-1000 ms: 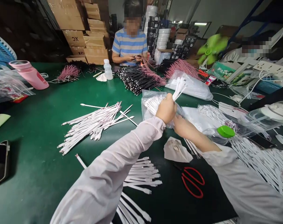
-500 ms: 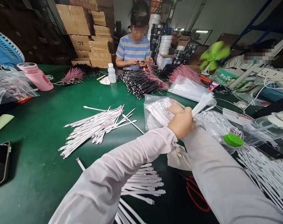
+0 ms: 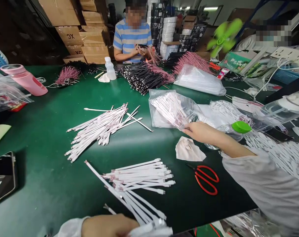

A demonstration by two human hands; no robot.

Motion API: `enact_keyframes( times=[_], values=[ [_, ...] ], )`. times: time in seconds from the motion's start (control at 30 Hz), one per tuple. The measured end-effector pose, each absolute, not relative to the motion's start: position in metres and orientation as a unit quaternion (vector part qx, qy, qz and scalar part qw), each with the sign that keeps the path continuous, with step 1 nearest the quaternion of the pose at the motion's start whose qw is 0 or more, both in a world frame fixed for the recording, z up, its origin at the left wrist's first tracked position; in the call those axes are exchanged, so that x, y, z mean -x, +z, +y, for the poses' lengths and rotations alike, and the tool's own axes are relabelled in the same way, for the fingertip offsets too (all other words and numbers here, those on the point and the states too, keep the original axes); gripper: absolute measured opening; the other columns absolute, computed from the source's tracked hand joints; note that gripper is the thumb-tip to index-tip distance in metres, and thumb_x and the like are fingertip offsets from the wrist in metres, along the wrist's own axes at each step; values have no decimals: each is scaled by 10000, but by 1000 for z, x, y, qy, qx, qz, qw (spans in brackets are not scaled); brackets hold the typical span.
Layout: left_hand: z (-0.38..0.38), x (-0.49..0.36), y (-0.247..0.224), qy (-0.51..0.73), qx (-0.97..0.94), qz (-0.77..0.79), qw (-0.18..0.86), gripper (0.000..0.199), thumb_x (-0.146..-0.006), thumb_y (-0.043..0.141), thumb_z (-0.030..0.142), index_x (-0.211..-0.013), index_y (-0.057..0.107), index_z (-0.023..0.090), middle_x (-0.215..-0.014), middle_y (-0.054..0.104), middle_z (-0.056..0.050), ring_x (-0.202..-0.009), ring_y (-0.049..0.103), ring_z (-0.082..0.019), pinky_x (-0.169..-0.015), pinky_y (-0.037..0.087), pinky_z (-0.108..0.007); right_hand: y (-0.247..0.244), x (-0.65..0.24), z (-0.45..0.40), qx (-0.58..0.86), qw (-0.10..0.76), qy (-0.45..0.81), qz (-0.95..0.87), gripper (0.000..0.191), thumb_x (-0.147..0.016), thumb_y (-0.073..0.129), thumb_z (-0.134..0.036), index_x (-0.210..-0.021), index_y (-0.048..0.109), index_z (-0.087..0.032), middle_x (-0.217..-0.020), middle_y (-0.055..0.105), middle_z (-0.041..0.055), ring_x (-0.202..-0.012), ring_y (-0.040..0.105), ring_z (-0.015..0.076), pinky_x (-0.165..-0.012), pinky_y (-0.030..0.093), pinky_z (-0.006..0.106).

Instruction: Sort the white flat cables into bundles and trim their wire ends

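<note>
Low at the bottom edge, my left hand (image 3: 108, 225) is partly cut off by the frame, closed around a bunch of white flat cables (image 3: 151, 228). My right hand (image 3: 198, 130) pinches the near edge of a clear plastic bag (image 3: 156, 121), where a bundle of white cables (image 3: 167, 105) lies inside. Between the hands, a small pile of white cables (image 3: 141, 176) rests on the green table, with longer ones crossing below it. A bigger loose pile of white cables (image 3: 100, 130) lies further left. Red-handled scissors (image 3: 206, 177) and a crumpled beige cloth (image 3: 188, 149) lie below my right hand.
Across the green table (image 3: 45, 138), a person (image 3: 133, 39) handles black cables behind a black-and-pink cable heap (image 3: 144, 77). At left stand a pink cup (image 3: 24, 80) and a phone (image 3: 2, 177). A green-capped bottle (image 3: 238, 128) and more white cables (image 3: 275, 151) are at right.
My left hand has gone from beside the bag down to the bottom edge. My right hand now shows at the bag's near edge, and the smaller cable pile and scissors are uncovered.
</note>
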State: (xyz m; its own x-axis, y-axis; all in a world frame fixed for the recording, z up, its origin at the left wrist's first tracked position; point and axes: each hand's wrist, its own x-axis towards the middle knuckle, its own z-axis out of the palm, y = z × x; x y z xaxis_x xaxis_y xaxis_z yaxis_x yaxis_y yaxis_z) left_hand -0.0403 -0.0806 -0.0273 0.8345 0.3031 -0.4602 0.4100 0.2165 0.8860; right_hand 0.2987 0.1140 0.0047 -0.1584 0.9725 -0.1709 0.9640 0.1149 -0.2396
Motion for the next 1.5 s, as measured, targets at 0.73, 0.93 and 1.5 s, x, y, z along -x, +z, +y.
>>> enact_keyframes(
  times=[0.73, 0.93, 1.5],
  values=[
    [-38, -21, -35, 359, -356, 408, 760, 335, -818, 652, 481, -913, 596, 164, -697, 572, 7, -696, 526, -143, -748, 460, -302, -20, -204, 18, 462, 276, 565, -626, 483, -871, 555, -521, -1216, 570, -183, -955, 658, 52, -826, 618, 165, -714, 503, 292],
    [-68, -20, -46, 264, -506, 437, 695, 453, -924, 455, 519, -815, 695, 150, -870, 679, -69, -911, 535, -216, -940, 365, -356, -43, -178, 4, 379, 341, 726, -461, 519, -917, 528, -459, -1389, 451, -255, -1143, 658, 76, -850, 634, 136, -729, 510, 265],
    [-77, -7, -51, 123, -357, 420, 825, 479, -720, 695, 563, -860, 602, 115, -796, 683, -76, -741, 686, -187, -540, 518, -221, -34, -191, -18, 288, 251, 758, -528, 530, -909, 569, -423, -1374, 451, -198, -1254, 617, 124, -1108, 607, 196, -931, 465, 336]
  ],
)
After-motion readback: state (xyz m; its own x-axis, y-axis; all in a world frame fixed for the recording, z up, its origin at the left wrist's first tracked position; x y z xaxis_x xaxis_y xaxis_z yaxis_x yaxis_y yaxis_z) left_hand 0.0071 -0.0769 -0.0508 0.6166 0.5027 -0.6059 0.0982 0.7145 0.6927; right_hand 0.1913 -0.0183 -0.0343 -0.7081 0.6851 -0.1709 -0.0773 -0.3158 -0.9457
